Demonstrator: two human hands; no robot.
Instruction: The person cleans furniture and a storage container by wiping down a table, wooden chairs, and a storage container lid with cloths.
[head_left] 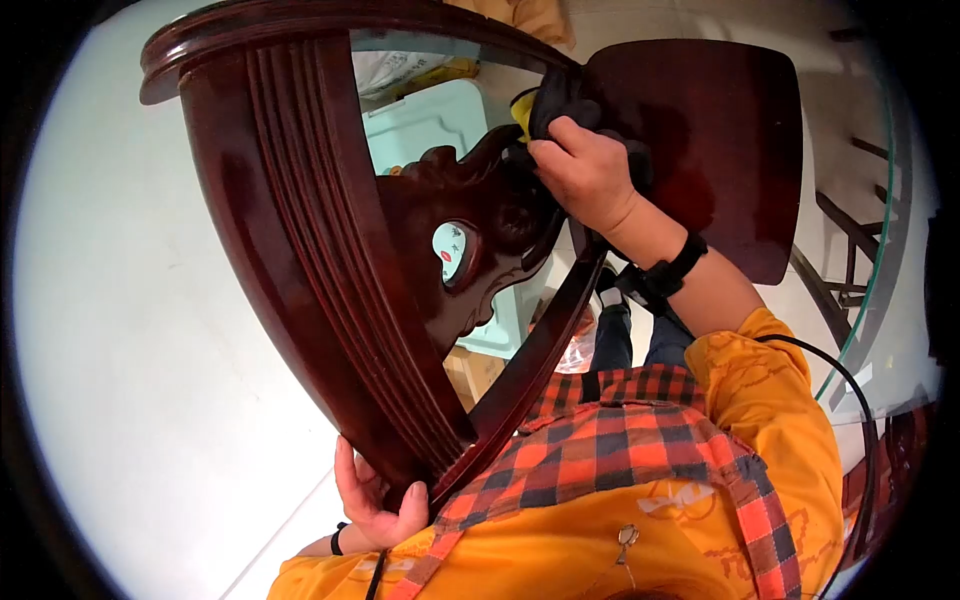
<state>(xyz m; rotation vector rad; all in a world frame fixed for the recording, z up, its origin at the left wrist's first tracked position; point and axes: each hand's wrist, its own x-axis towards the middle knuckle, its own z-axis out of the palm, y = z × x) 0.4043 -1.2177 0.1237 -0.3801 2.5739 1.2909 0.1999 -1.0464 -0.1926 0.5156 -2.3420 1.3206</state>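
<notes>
A dark red-brown, glossy wooden chair [300, 230] lies tilted across the view, its grooved backrest to the left and its seat [715, 150] to the right. Between them runs a carved openwork panel [450, 205]. My right hand [585, 175] is closed on a dark cloth with a yellow part [558, 103], pressed against the wood where the carved panel meets the seat. At the lower left, my left hand [375, 505] grips the corner of the backrest, thumb on one side and fingers on the other.
Through the chair's openings show a pale green plastic bin [430, 120] and a cardboard box [472, 375]. A white surface [130, 300] spreads on the left. On the right are a glass tabletop edge [885, 250] and dark wooden legs [845, 230]. A black cable [850, 385] hangs beside my right sleeve.
</notes>
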